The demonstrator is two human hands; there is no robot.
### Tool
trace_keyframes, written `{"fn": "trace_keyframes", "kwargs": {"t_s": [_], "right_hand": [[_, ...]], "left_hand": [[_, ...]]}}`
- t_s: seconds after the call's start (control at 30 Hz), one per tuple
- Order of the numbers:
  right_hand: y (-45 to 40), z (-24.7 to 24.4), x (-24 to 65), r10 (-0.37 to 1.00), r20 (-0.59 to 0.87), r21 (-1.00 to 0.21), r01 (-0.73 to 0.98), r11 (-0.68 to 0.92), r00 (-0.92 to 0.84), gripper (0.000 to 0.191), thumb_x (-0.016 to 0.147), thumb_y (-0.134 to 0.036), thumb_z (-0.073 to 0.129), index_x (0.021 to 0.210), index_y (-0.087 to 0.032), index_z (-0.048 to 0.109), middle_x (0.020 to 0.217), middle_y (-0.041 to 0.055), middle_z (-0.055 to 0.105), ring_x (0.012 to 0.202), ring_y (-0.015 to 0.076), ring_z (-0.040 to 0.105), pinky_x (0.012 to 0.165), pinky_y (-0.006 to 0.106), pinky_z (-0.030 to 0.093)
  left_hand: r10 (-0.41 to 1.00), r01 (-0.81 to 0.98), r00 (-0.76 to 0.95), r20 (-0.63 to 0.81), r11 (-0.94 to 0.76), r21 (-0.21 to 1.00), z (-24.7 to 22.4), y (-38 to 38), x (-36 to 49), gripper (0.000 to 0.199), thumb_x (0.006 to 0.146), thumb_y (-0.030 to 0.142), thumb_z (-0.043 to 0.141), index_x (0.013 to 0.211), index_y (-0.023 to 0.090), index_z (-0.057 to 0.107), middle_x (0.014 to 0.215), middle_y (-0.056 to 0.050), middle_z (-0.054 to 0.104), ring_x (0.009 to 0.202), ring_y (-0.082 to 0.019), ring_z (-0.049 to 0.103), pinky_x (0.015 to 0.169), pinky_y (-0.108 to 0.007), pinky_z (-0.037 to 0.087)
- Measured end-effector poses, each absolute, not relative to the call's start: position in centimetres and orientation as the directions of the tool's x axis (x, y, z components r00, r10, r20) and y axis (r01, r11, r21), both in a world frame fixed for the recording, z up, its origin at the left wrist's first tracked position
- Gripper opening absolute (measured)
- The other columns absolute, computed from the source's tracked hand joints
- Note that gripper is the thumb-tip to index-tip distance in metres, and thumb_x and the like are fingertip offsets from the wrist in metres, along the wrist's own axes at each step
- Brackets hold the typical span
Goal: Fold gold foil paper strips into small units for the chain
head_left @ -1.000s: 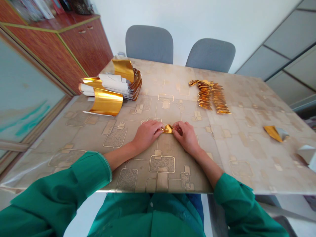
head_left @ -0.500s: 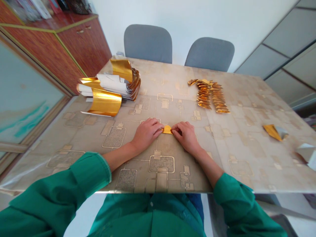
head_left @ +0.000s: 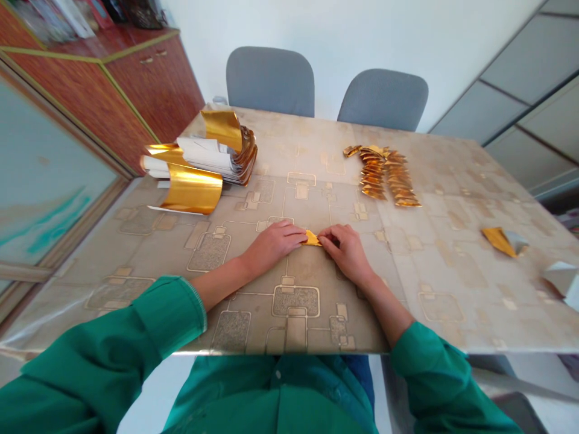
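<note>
A small folded piece of gold paper lies on the patterned tablecloth between my hands. My left hand holds its left end, the fingers pressed together over it. At the right end, my right hand pinches the paper between thumb and fingers. Beyond them to the right are two rows of folded gold pieces, nested together. A pile of gold and white sheets sits at the back left, some of them curled.
A creased gold piece and a white-backed sheet lie at the right of the table. Two grey chairs stand behind the far edge. A wooden cabinet is at the back left.
The gold paper has shifted slightly right and now sits at a tilt. My left hand has slid right over its end, and my right hand has moved a little right.
</note>
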State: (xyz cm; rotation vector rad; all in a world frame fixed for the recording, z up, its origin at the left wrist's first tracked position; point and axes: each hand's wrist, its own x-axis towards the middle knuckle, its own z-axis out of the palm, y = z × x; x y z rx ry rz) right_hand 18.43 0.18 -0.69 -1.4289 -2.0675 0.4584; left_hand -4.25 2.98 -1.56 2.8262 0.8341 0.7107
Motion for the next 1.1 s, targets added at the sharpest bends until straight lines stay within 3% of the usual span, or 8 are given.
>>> {"fn": "trace_keyframes", "kwargs": {"t_s": [0.23,0.33,0.43,0.53,0.7,0.87,1.1], "right_hand": [[-0.2,-1.0,18.6,0.946,0.246,-0.549,0.774,0.316,-0.211,0.012,0.087,-0.030,0.068,0.078,-0.023,0.066,0.076,0.0019,0.063,0.077,0.0201,0.053,0.075,0.034,0.036],[-0.3,-0.7,18.7,0.935,0.245,-0.561,0.749,0.354,-0.258,0.010,0.086,-0.027,0.070,0.078,-0.023,0.067,0.077,0.0013,0.063,0.078,0.0198,0.053,0.075,0.034,0.035],[-0.6,-0.2,18.9,0.906,0.246,-0.521,0.741,0.423,-0.344,0.008,0.087,-0.024,0.070,0.079,-0.024,0.067,0.077,0.0003,0.064,0.082,0.0199,0.054,0.079,0.035,0.034],[-1.0,0.3,19.0,0.891,0.241,-0.478,0.752,0.454,-0.385,0.006,0.087,-0.021,0.070,0.083,-0.025,0.068,0.079,-0.0005,0.065,0.086,0.0201,0.054,0.084,0.037,0.031],[-1.2,0.3,18.8,0.897,0.242,-0.470,0.764,0.441,-0.370,0.004,0.087,-0.023,0.070,0.084,-0.025,0.070,0.078,-0.0006,0.065,0.086,0.0201,0.053,0.085,0.037,0.030],[-1.3,0.2,18.6,0.917,0.227,-0.482,0.780,0.398,-0.328,0.007,0.089,-0.028,0.067,0.083,-0.025,0.070,0.077,0.0004,0.063,0.086,0.0208,0.052,0.084,0.037,0.031],[-1.8,0.2,18.4,0.907,0.205,-0.408,0.810,0.421,-0.368,0.008,0.088,-0.029,0.067,0.096,-0.026,0.069,0.089,0.0032,0.063,0.094,0.0232,0.050,0.087,0.037,0.033]], "left_hand": [[0.634,0.514,0.651,0.418,-0.773,0.371,-1.3,2.5,-4.1,0.026,0.098,0.019,0.051,0.123,0.019,0.061,0.119,-0.009,0.065,0.109,-0.021,0.061,0.095,-0.038,0.051],[0.670,0.540,0.628,0.395,-0.741,0.400,-1.2,2.3,-4.2,0.022,0.096,0.019,0.055,0.117,0.018,0.061,0.107,-0.008,0.066,0.102,-0.021,0.062,0.090,-0.037,0.052],[0.662,0.538,0.651,0.371,-0.747,0.391,-1.1,2.2,-4.4,0.008,0.095,0.022,0.058,0.097,0.017,0.064,0.092,-0.005,0.066,0.090,-0.020,0.061,0.081,-0.032,0.051],[0.631,0.505,0.680,0.373,-0.772,0.385,-1.1,2.2,-4.7,0.012,0.096,0.024,0.059,0.088,0.017,0.065,0.087,-0.004,0.066,0.087,-0.019,0.060,0.080,-0.031,0.049],[0.619,0.466,0.683,0.388,-0.778,0.421,-0.9,2.2,-5.1,0.015,0.098,0.026,0.056,0.095,0.018,0.068,0.095,-0.005,0.070,0.092,-0.019,0.061,0.085,-0.032,0.048],[0.676,0.507,0.637,0.370,-0.730,0.459,-0.8,2.3,-5.1,0.017,0.098,0.027,0.054,0.094,0.018,0.068,0.092,-0.005,0.070,0.088,-0.019,0.062,0.080,-0.031,0.049],[0.603,0.479,0.693,0.395,-0.795,0.373,-0.8,1.8,-5.5,0.015,0.097,0.025,0.057,0.095,0.021,0.071,0.100,-0.003,0.071,0.092,-0.018,0.063,0.085,-0.031,0.049]]}}
